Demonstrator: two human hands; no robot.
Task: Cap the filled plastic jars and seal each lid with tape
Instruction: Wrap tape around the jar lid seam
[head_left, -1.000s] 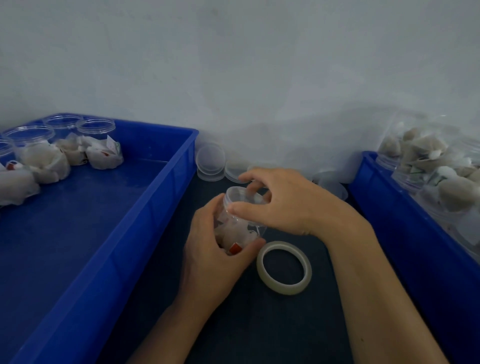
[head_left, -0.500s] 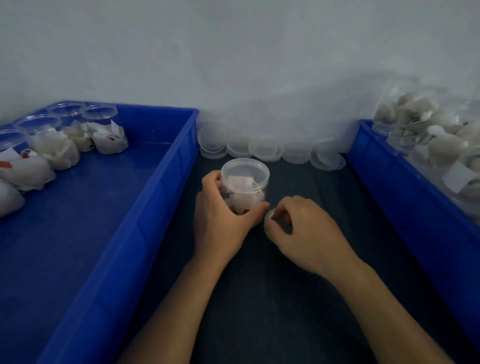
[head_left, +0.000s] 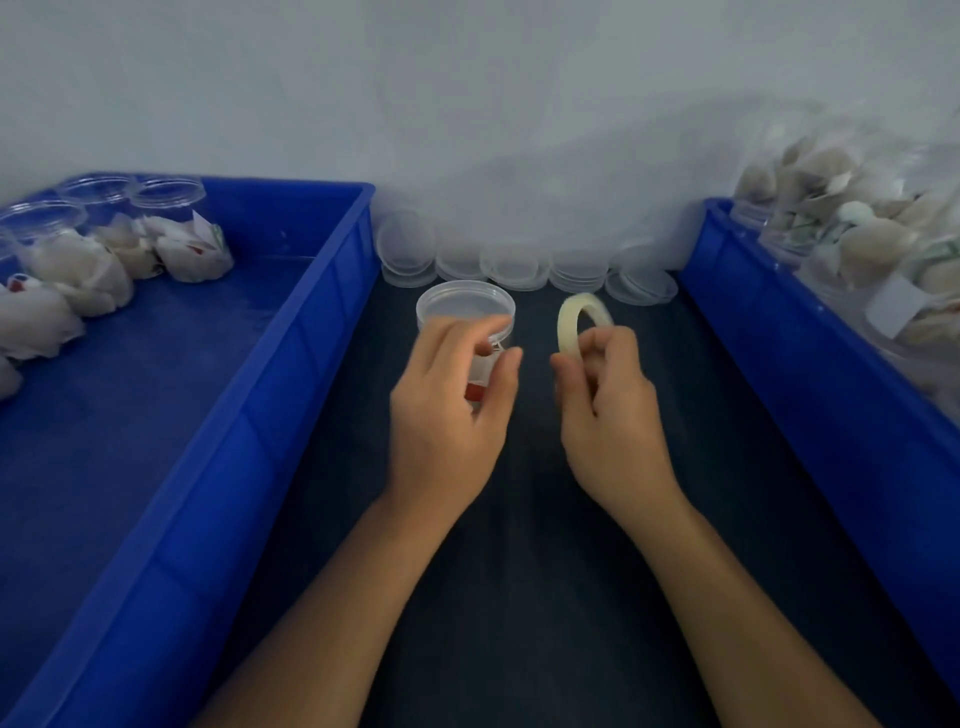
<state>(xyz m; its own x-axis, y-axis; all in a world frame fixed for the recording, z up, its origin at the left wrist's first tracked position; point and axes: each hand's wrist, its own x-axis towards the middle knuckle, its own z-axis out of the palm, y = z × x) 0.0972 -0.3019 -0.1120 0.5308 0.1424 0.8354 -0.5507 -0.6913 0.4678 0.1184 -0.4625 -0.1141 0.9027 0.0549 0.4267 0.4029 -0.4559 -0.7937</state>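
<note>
In the head view, two blue bins are seen at frame left and right. At centre, one capped jar is gripped by the left hand; just right, one tape roll is pinched upright by the right hand.

You have one view only, from the camera on your head: it looks forward and down, close over the dark bench, with a blue bin at either edge and the wall behind.
</note>
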